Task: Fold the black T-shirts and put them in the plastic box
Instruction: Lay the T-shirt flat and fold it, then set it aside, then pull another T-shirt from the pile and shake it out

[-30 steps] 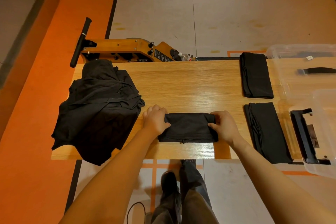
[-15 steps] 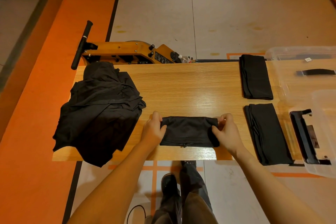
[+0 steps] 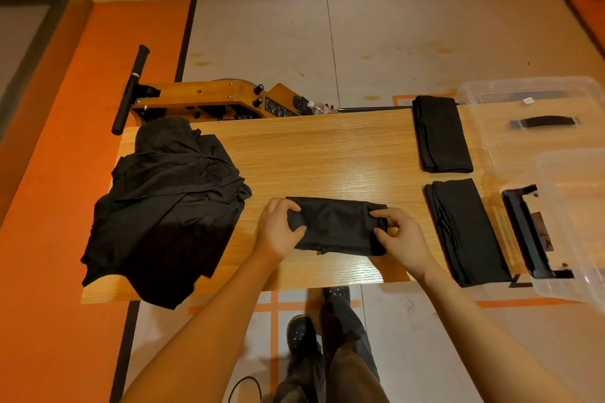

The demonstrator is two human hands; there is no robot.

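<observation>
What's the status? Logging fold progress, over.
Left hand and right hand both pinch the folded shirt at its ends. Two folded shirts lie beside the box. Nothing in the way.

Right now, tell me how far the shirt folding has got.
Done: two folded black T-shirts lie on the wooden table, not yet boxed. In hand: left hand and right hand grip a third folded shirt. Left: the unfolded black pile, then loading the clear plastic box.
</observation>
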